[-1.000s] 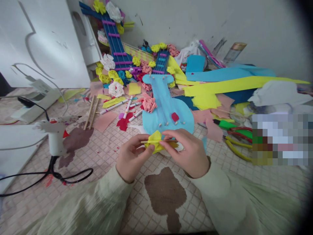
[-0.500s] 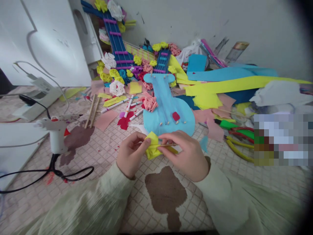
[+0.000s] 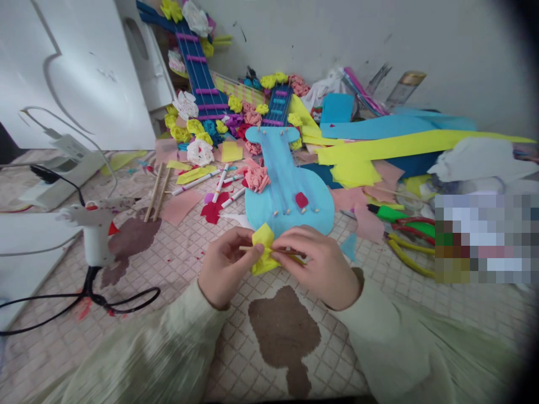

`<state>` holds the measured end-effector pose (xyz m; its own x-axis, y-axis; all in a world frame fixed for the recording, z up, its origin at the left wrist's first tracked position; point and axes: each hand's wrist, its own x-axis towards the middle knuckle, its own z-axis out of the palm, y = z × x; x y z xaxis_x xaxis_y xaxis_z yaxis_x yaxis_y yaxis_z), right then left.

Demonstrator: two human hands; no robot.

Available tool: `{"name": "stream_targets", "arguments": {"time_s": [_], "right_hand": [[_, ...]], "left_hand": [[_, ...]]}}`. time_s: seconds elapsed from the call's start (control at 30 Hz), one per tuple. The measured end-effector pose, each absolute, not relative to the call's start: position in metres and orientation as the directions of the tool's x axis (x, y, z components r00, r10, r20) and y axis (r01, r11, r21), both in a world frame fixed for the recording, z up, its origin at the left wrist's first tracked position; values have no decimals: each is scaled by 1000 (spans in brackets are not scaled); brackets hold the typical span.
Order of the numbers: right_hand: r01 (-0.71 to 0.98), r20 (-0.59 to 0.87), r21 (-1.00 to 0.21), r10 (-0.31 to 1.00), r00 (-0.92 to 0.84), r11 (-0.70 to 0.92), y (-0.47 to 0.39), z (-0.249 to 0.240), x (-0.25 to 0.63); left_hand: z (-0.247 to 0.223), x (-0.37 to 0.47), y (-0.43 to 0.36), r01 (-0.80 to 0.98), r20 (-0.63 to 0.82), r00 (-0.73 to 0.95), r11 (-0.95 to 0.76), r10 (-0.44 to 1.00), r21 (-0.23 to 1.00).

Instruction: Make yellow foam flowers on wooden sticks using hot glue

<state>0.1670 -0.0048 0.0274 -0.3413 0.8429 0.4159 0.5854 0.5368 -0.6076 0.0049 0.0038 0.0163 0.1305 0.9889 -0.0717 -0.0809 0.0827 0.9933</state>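
Observation:
My left hand (image 3: 229,264) pinches a piece of yellow crepe paper (image 3: 263,265) between thumb and fingers. From the other side, my right hand (image 3: 320,264) is closed on the same paper, its fingertips pressed on the edge. A thin wooden stick (image 3: 245,248) runs across between the hands, with the paper folded around it; its light tip shows by my left thumb. Just beyond lies a light-blue guitar-shaped cutout (image 3: 311,191) with strings, small pegs and a red patch. A crumpled pink paper flower (image 3: 256,177) sits at its left edge.
A white glue gun (image 3: 96,235) with a looped black cable stands at the left, near two wooden sticks (image 3: 158,191). Several markers (image 3: 220,184) and paper scraps lie behind my hands. Green-and-red-handled tools (image 3: 404,221) are at the right. A decorated dark-blue guitar neck (image 3: 200,73) leans at the back.
The stick's tip now sticks out on the left, past my left thumb. My right fingers have shifted slightly along the paper; the view has moved a little.

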Motion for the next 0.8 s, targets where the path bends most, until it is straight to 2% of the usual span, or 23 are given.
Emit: {"name": "stream_targets", "arguments": {"time_s": [0.13,0.37,0.53,0.7,0.8], "right_hand": [[581,402,-620,850,-341,527,-3,28,168],[565,393,-635,850,-351,527,-2,27,168],[573,380,-637,857,-348,516,-1,28,169],[575,376,-639,860,-345,511,0,26,170],[572,406,-617,841,-357,540,2,23,171]], "left_hand": [[16,5,4,-140,-69,155,91,985,986],[12,4,3,-99,-67,137,81,988,992],[13,4,3,-95,-22,198,42,980,995],[7,3,6,-32,43,233,-37,971,999],[10,4,5,97,115,236,-142,965,985]]}}
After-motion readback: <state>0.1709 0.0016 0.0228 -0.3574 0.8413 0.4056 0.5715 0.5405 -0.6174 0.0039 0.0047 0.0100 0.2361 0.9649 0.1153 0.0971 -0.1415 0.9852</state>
